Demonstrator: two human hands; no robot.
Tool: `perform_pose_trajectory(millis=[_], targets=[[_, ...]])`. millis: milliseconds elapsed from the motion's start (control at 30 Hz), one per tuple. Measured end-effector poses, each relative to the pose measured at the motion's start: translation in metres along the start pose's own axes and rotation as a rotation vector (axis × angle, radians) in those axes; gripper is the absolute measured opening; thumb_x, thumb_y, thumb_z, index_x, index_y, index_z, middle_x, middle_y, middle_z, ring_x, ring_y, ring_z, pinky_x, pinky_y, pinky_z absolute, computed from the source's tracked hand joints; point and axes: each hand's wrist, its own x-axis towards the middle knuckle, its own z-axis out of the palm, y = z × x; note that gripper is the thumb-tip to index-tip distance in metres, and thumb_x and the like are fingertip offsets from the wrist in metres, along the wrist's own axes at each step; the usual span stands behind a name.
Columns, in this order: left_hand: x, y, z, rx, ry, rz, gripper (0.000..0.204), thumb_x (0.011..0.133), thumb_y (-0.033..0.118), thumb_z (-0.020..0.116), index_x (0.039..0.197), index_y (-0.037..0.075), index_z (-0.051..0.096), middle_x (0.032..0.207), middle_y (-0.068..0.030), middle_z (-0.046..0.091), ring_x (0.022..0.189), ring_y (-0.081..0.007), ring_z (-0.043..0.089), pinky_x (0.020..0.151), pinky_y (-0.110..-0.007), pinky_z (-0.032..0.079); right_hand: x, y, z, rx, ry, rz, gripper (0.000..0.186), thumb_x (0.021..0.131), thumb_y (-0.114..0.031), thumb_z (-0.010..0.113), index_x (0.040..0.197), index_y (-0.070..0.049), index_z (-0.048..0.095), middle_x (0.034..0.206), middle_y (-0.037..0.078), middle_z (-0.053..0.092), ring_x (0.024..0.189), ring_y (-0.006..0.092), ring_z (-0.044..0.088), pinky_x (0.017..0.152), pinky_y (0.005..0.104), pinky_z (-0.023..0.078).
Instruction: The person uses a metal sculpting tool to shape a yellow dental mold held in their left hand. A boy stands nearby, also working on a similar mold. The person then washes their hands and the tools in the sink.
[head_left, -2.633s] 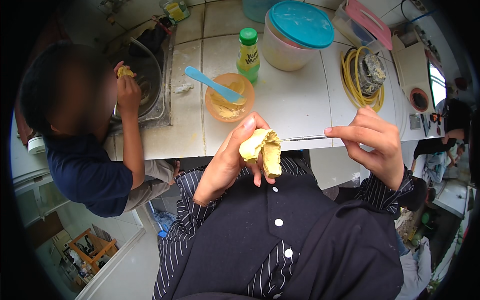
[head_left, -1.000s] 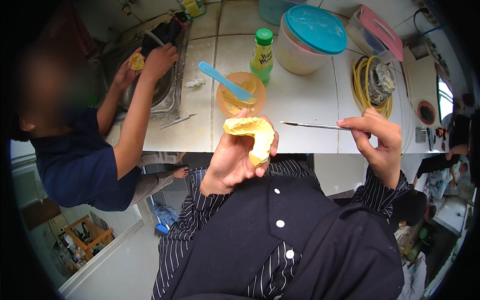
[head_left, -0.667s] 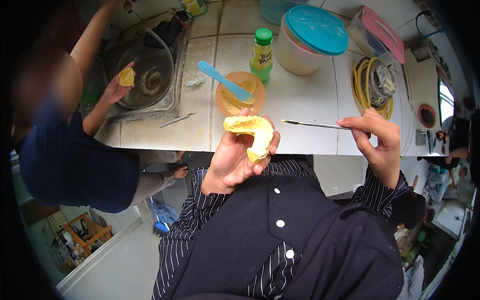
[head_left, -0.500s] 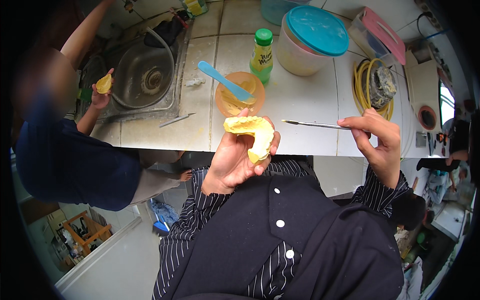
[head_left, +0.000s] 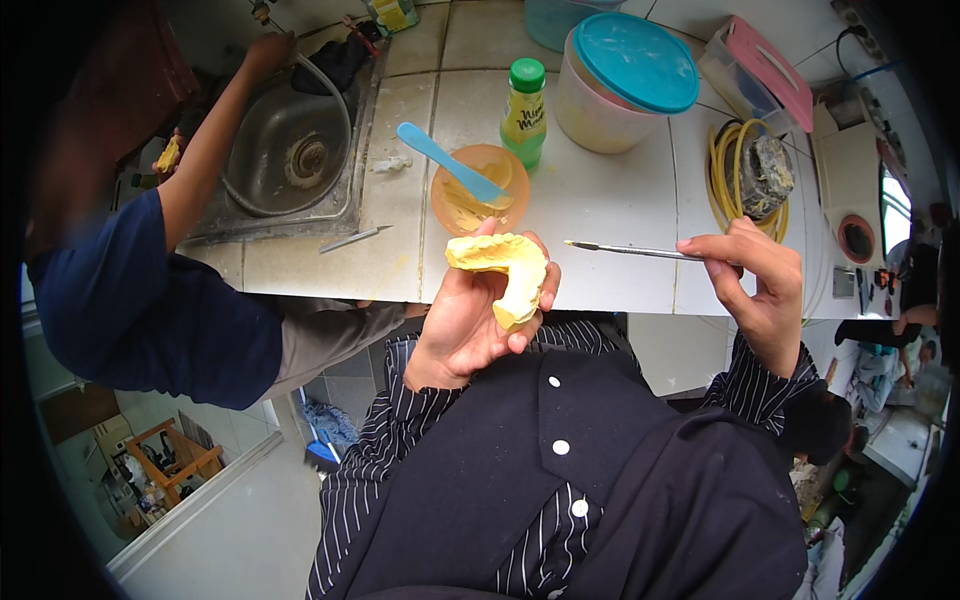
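My left hand (head_left: 462, 325) holds a pale yellow dental cast (head_left: 521, 278), a curved arch with tooth shapes along its edge, above the counter's front edge. In my right hand (head_left: 757, 280) a thin metal spatula (head_left: 640, 250) is pinched between thumb and fingers. Its tip, with a yellowish dab on it, points left at the cast, a short gap apart. Just beyond the cast stands an orange mixing bowl (head_left: 447, 205) with yellow paste inside. A light blue mixing spatula (head_left: 440, 155) rests in that bowl.
Behind the bowl stands a green-capped bottle (head_left: 523, 115); right of it, a tub with a turquoise lid (head_left: 635, 65). A yellow hose (head_left: 716, 165) coils farther right. A pen-like knife (head_left: 355, 239) lies near the sink (head_left: 300, 150). At left, a person in dark blue (head_left: 150, 290) reaches across the sink.
The person at left has stretched an arm over the sink toward the tap, and their yellow piece has shifted left. My hands, the cast and the metal spatula look almost unmoved.
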Motion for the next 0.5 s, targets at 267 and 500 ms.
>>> perform_pose_trajectory(millis=[267, 500], targets=[[-0.002, -0.001, -0.005, -0.023, -0.099, 0.042, 0.056, 0.099, 0.052, 0.029, 0.120, 0.003, 0.044, 0.102, -0.0221, 0.052, 0.071, -0.0313, 0.068, 0.043, -0.023, 0.057, -0.002, -0.001, -0.003, -0.026, -0.001, -0.001, 0.026, 0.073, 0.008, 0.059, 0.092, -0.003, 0.071, 0.067, 0.004, 0.060, 0.057, 0.0125, 0.044, 0.053, 0.0265, 0.034], [-0.007, -0.009, 0.003, 0.062, -0.017, 0.352, 0.050, 0.101, 0.043, 0.025, 0.145, 0.020, 0.026, 0.146, -0.0217, 0.029, 0.130, -0.0393, 0.038, 0.103, -0.049, 0.042, -0.007, -0.015, 0.020, 0.256, 0.333, 0.306, 0.016, 0.088, -0.004, 0.059, 0.099, 0.001, 0.068, 0.088, 0.004, 0.065, 0.070, 0.0066, 0.048, 0.066, 0.0198, 0.039]])
